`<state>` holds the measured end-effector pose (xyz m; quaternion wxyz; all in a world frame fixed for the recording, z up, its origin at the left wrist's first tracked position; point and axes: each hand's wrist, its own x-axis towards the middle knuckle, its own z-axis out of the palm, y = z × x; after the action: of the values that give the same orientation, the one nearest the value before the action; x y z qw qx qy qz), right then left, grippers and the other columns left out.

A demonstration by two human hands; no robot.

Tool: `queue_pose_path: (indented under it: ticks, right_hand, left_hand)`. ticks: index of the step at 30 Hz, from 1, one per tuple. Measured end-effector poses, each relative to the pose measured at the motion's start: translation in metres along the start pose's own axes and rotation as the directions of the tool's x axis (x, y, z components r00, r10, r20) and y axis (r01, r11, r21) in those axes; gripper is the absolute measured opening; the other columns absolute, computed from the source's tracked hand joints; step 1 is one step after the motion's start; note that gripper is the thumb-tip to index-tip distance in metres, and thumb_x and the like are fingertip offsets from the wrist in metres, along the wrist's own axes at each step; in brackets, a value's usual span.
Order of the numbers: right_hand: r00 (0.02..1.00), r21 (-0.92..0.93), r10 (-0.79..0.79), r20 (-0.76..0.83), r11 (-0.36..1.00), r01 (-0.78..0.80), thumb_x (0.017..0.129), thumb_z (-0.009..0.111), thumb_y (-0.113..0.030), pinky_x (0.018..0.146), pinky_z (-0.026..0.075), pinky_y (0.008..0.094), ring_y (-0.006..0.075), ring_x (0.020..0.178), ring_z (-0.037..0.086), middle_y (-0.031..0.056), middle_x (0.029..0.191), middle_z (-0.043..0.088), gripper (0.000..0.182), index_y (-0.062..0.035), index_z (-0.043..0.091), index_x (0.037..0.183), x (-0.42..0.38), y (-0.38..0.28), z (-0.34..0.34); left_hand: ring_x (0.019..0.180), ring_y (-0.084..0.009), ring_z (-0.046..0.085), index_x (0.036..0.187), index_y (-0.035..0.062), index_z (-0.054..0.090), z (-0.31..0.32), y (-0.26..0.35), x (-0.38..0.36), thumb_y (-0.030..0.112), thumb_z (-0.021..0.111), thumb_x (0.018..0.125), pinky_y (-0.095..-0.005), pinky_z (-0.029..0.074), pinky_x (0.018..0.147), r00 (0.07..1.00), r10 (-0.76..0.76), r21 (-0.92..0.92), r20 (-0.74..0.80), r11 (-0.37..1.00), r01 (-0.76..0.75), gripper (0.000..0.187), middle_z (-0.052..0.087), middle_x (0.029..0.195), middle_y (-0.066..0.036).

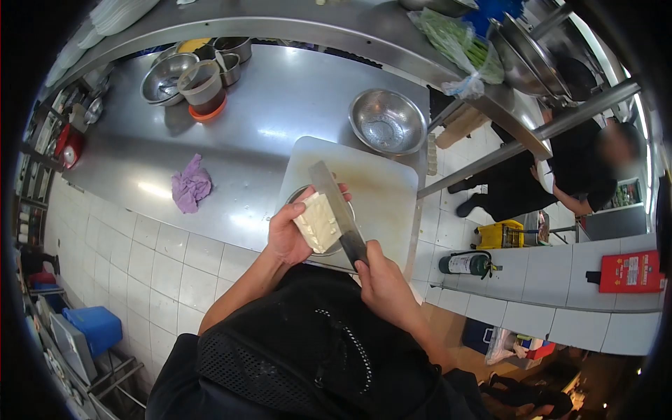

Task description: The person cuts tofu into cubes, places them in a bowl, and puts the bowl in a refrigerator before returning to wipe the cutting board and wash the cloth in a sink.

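Observation:
A pale cream block that looks like tofu (318, 225) rests in my left hand (285, 234), whose fingers curl around its sides. Cut marks show along its edge. My right hand (385, 283) grips the dark handle of a broad-bladed knife (329, 187). The blade lies along the block's right side, between it and my right hand. Under my left hand is a round metal bowl (299, 194), mostly hidden, on a white cutting board (388, 189).
An empty metal bowl (388, 122) stands behind the board. A crumpled purple cloth (191, 183) lies left on the steel table (273, 91). Farther back are a plastic tub of dark liquid (203, 87) and metal containers. At right, a person (560, 168) stands beyond a metal post.

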<state>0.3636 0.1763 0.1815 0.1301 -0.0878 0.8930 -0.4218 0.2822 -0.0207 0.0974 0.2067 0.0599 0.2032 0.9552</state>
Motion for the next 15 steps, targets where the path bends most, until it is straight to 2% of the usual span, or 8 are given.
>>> queue_pose_path:
  ticks: [3, 4, 8, 10, 15]
  right_hand:
    - [1.000, 0.012, -0.013, 0.015, 1.000, 0.013, 0.102, 0.055, -0.005, 0.072, 0.043, 0.0621, 0.0577, 0.086, 0.060, 0.0337, 0.087, 0.063, 0.019, 0.0015, 0.041, 0.113, 0.004, 0.008, 0.007]
    - [0.999, -0.003, -0.024, 0.024, 1.000, 0.024, 0.102, 0.055, -0.005, 0.073, 0.043, 0.0626, 0.0578, 0.087, 0.060, 0.0340, 0.088, 0.063, 0.019, 0.0015, 0.040, 0.112, 0.005, 0.009, 0.008]
    - [0.998, -0.016, -0.052, 0.047, 0.998, 0.053, 0.102, 0.054, -0.005, 0.074, 0.044, 0.0635, 0.0579, 0.088, 0.061, 0.0353, 0.092, 0.063, 0.019, 0.0013, 0.039, 0.110, 0.009, 0.013, 0.009]
    - [0.997, -0.002, -0.030, 0.064, 1.000, 0.031, 0.102, 0.054, -0.005, 0.075, 0.044, 0.0633, 0.0580, 0.089, 0.061, 0.0356, 0.093, 0.063, 0.018, 0.0013, 0.039, 0.111, 0.011, 0.014, 0.009]
    - [0.996, 0.027, -0.046, 0.072, 0.999, 0.044, 0.102, 0.053, -0.005, 0.078, 0.044, 0.0632, 0.0582, 0.093, 0.060, 0.0365, 0.095, 0.063, 0.019, 0.0016, 0.039, 0.113, 0.013, 0.018, 0.010]
  left_hand:
    - [0.148, -0.0342, 0.042, 0.160, 0.0000, 0.029, 0.000, -0.003, -0.001, 0.039, 0.058, 0.087, -0.0523, 0.039, 0.121, 0.999, 0.018, 0.003, -0.028, 1.000, -0.018, 0.088, 0.044, 0.157, -0.019]
    - [0.148, -0.0354, 0.042, 0.157, 0.0001, 0.036, -0.001, -0.004, -0.002, 0.037, 0.060, 0.089, -0.0505, 0.037, 0.122, 0.999, 0.022, -0.029, -0.031, 0.999, -0.023, 0.081, 0.047, 0.156, -0.020]
    - [0.150, -0.0351, 0.040, 0.157, 0.0008, 0.036, -0.002, -0.006, -0.003, 0.037, 0.059, 0.089, -0.0505, 0.036, 0.123, 0.999, 0.004, -0.035, -0.034, 0.999, -0.005, 0.081, 0.045, 0.157, -0.020]
    - [0.153, -0.0349, 0.035, 0.161, -0.0002, 0.029, 0.000, -0.005, -0.003, 0.038, 0.058, 0.088, -0.0522, 0.033, 0.125, 0.999, 0.009, -0.016, -0.048, 1.000, -0.009, 0.087, 0.037, 0.164, -0.020]
    - [0.154, -0.0350, 0.034, 0.160, 0.0003, 0.029, 0.003, -0.007, -0.001, 0.038, 0.057, 0.089, -0.0526, 0.032, 0.125, 0.998, 0.021, -0.035, -0.056, 0.999, -0.023, 0.085, 0.034, 0.166, -0.020]
